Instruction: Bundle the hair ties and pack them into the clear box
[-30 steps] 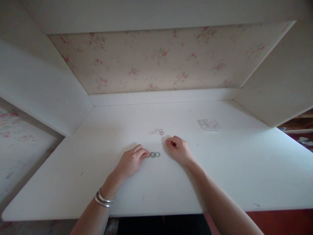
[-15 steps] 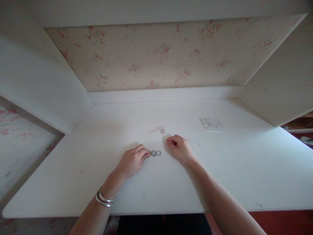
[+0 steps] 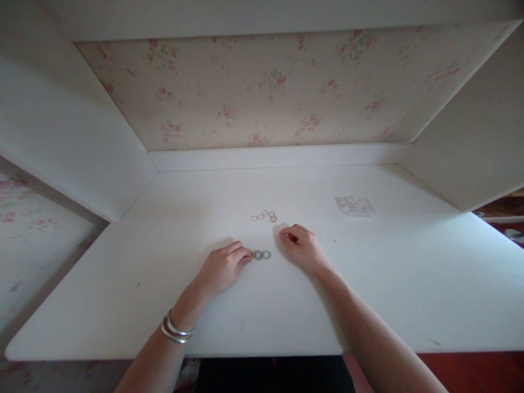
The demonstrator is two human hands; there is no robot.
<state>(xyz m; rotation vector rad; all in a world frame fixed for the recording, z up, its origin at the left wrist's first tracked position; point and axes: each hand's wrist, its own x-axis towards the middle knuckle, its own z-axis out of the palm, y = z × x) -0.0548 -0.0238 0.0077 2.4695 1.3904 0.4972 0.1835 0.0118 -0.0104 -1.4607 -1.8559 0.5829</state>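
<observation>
Both hands unmoved, left hand (image 3: pixel 223 268) pinching row of rings (image 3: pixel 262 255), right hand (image 3: pixel 301 248) curled.

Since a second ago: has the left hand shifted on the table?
No. The left hand keeps its fingertips at the row of rings; only the camera drifted.

Lighting: soft, dim daylight is falling across the white table (image 3: pixel 368 284), brightest at right. Shadows: faint ones are pooling beside the left hand (image 3: pixel 221 268) and right hand (image 3: pixel 302 248). Quality: wide-angle distortion is bending the edges; detail is softening, corners darkening.
</observation>
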